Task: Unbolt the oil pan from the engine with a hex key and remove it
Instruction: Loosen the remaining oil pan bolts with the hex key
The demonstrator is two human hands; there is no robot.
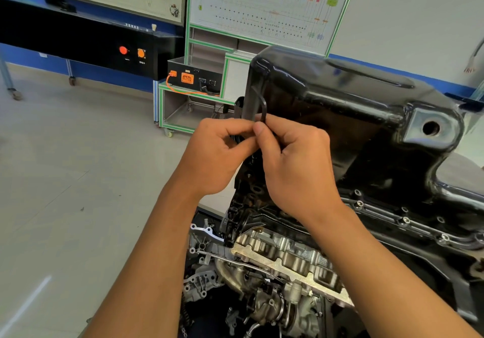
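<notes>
Well, two hands share one hex key (262, 107) at the left end of the oil pan (340, 107).
Left hand (217, 154) and right hand (296, 164) both have fingers (235, 125) clamped on the key, likely to steady it in a bolt. The pan sits atop the engine (288, 261).

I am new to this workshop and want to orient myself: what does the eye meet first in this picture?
The left hand and the right hand meet at the centre, pinching a black hex key at the left end of the glossy black oil pan. Below them lies the bare metal engine.
</notes>
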